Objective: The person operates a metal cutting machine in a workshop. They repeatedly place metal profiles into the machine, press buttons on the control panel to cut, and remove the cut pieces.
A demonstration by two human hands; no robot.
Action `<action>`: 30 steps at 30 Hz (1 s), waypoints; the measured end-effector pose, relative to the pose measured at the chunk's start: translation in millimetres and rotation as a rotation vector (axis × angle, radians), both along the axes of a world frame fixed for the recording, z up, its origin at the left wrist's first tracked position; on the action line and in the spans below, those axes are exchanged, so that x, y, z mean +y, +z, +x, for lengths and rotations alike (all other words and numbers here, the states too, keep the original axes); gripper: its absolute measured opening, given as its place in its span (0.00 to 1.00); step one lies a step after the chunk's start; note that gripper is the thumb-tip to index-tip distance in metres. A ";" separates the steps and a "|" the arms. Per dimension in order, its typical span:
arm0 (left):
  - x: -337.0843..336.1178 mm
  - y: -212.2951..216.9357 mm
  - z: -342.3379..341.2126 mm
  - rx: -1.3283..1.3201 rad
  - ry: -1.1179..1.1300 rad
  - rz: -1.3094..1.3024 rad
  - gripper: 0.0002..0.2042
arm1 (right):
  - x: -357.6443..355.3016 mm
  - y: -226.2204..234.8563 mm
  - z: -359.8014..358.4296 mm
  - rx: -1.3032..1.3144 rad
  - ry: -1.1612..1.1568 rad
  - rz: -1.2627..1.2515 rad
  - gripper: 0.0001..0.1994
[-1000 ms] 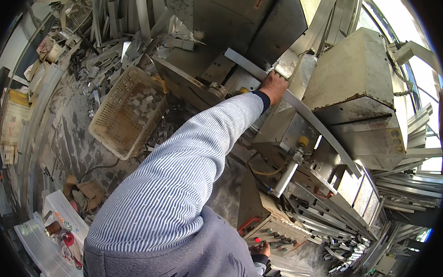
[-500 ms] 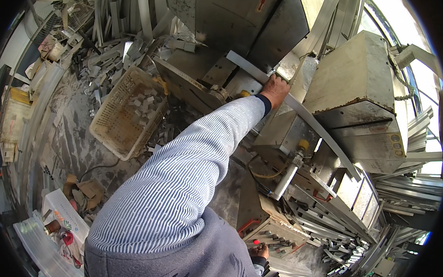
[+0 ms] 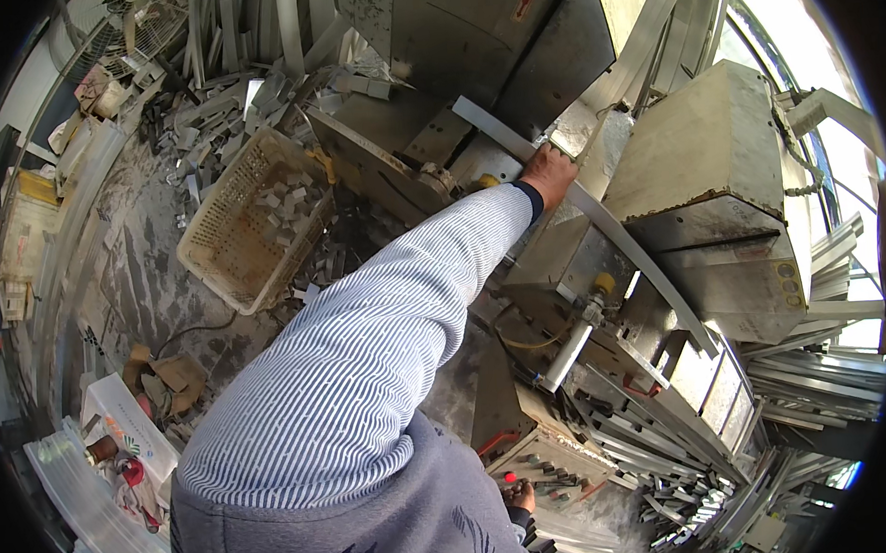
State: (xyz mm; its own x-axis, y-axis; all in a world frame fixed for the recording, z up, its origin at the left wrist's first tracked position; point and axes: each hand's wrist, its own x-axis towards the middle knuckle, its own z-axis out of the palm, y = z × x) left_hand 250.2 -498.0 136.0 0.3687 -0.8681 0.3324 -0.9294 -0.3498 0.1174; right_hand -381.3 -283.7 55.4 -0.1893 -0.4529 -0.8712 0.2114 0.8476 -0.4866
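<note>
Head view shows the left hand (image 3: 548,174) with fingers closed on a long aluminium strip (image 3: 627,247) at upper centre, lying across the saw machine (image 3: 511,53); grip firmly, holding it flat, while the right hand's (image 3: 520,495) grasp is unclear.

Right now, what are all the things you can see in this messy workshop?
Long metal strip: one, silver, lying across the machine, gripped at its upper part.
Cutting machine: one, grey and dusty, upper right.
Plastic basket: one, cream, on the floor at left, holding metal offcuts.
Metal profiles: many, silver, stacked at right.
Left hand: one, on the strip.
Right hand: one, low by the bench, beside a small red-tipped thing.
</note>
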 end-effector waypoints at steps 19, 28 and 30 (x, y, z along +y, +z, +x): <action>-3.7 5.1 -10.3 -0.288 0.090 0.199 0.13 | -6.8 -13.3 -2.7 -0.034 -0.327 0.004 0.07; -2.9 17.8 -18.5 -0.294 0.163 0.328 0.22 | 12.7 0.4 3.4 -0.136 -0.331 -0.099 0.14; -0.9 16.6 -25.7 -0.293 0.190 0.340 0.25 | 16.2 6.9 0.0 -0.042 -0.346 -0.132 0.13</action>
